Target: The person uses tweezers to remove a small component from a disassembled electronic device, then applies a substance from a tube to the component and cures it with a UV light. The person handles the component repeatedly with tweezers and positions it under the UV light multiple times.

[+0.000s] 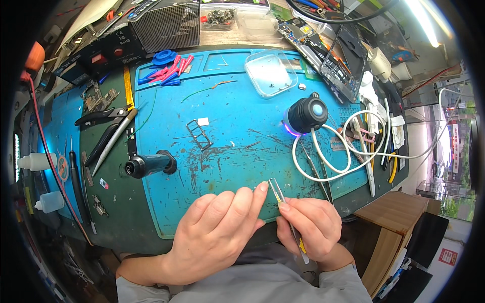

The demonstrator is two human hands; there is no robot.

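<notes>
My right hand point(314, 222) grips a pair of tweezers point(278, 192) with yellow marks, its tips pointing up and away from me. Close beside those tips, my left hand point(217, 232) has its index finger and thumb drawn together; anything between them is hidden or too small to name. Both hands are over the near edge of a blue work mat point(242, 166). Farther off on the mat lies a small black SIM-tray-like frame point(199, 134) with a white square piece point(203, 121) at its corner. A teal and black cylindrical tool point(151, 164) rests to the left.
A black round lamp point(307, 113) glows purple at its base, its white cable point(323, 178) looping right. Another pair of tweezers point(318, 174) lies under the cable. Behind are a clear plastic container point(271, 76), opened device parts point(328, 58), and pink and blue droppers point(169, 70). Cutters point(101, 116) lie left.
</notes>
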